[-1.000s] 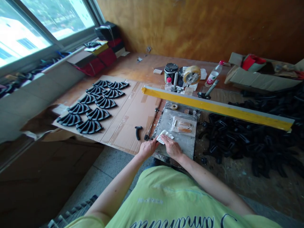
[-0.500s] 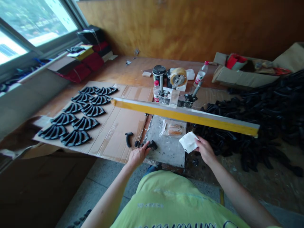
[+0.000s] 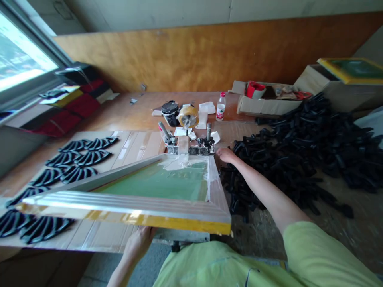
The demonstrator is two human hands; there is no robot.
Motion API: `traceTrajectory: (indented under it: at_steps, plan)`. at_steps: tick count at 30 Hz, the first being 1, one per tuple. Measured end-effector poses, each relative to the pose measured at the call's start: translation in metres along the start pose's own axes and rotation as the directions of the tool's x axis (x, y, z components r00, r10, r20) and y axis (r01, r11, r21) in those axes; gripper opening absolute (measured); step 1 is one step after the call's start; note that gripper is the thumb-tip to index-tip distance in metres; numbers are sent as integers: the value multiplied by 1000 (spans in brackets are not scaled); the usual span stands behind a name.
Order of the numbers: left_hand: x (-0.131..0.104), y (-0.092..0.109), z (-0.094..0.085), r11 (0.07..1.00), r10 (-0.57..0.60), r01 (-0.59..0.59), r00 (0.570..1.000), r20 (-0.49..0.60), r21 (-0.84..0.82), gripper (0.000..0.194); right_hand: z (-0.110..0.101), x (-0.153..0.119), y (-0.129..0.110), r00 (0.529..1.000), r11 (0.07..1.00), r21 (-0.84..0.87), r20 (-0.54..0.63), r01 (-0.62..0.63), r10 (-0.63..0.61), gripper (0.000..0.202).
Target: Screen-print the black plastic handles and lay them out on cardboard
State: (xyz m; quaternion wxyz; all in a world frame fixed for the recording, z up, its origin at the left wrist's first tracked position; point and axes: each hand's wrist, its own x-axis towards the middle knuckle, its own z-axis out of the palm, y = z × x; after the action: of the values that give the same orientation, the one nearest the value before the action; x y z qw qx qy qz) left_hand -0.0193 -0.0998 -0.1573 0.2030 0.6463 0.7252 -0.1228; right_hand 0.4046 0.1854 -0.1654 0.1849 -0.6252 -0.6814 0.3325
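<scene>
A silver-and-yellow screen-printing frame (image 3: 140, 203) with green mesh (image 3: 161, 183) tilts up in front of me, held at its far side by a hinge clamp (image 3: 191, 150). My left hand (image 3: 140, 241) is below the frame's near edge; its fingers are hidden under it. My right hand (image 3: 226, 155) reaches to the right end of the clamp, beside the frame's far corner; its fingers are too blurred to read. A crumpled white cloth or paper (image 3: 215, 138) lies just behind that hand. The frame covers most of the grey base plate (image 3: 185, 234).
Black ribbed fan-shaped sets of parts (image 3: 92, 157) lie on cardboard (image 3: 131, 149) at left. A heap of black plastic parts (image 3: 278, 167) spreads at right. Behind stand a black tub (image 3: 170, 113), a tape roll (image 3: 188, 116), a bottle (image 3: 220, 107) and an open carton (image 3: 269, 105).
My view has turned right and the frame appears nearer and lower. My right hand has moved forward to the clamp; the white cloth is no longer plainly in it. My left hand has gone beneath the frame.
</scene>
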Motion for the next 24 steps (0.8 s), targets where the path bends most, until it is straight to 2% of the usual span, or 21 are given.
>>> traceTrajectory:
  at_steps: [3, 5, 7, 11, 14, 16, 17, 18, 20, 22, 24]
  plan:
    - [2, 3, 2, 997, 45, -46, 999, -31, -56, 32, 23, -38, 21, 992, 980, -195, 127, 35, -10, 21]
    - [4, 20, -1, 985, 113, -119, 992, -53, -128, 30, 30, -65, 33, 988, 959, -275, 154, 68, -26, 24]
    - [7, 50, -8, 965, 177, -184, 983, -52, -187, 30, 28, -85, 41, 982, 917, -380, 182, 124, -57, 21]
    - [16, 131, -28, 875, 355, -344, 934, -32, -339, 37, 10, -110, 42, 969, 811, -542, 222, 219, -113, 23]
    - [22, 186, -40, 781, 500, -458, 866, -13, -424, 43, -13, -126, 35, 986, 849, -505, 131, 156, -103, 27]
    - [23, 211, -44, 733, 567, -532, 822, -50, -424, 44, -33, -137, 27, 990, 886, -452, -42, 105, -138, 36]
    - [23, 218, -46, 711, 592, -571, 801, -88, -411, 45, -42, -142, 22, 974, 910, -405, -158, 87, -163, 37]
    - [22, 221, -47, 691, 611, -605, 781, -127, -396, 47, -51, -147, 17, 945, 940, -332, -279, 74, -173, 37]
    - [18, 219, -50, 659, 629, -643, 755, -183, -389, 48, -59, -155, 3, 884, 995, -92, -460, 48, -85, 31]
    - [12, 205, -52, 631, 627, -640, 753, -197, -438, 45, -47, -160, -15, 880, 975, 217, -470, 40, 69, 35]
    - [5, 185, -53, 616, 602, -606, 774, -195, -503, 40, -15, -161, -36, 918, 882, 472, -355, 12, 177, 42]
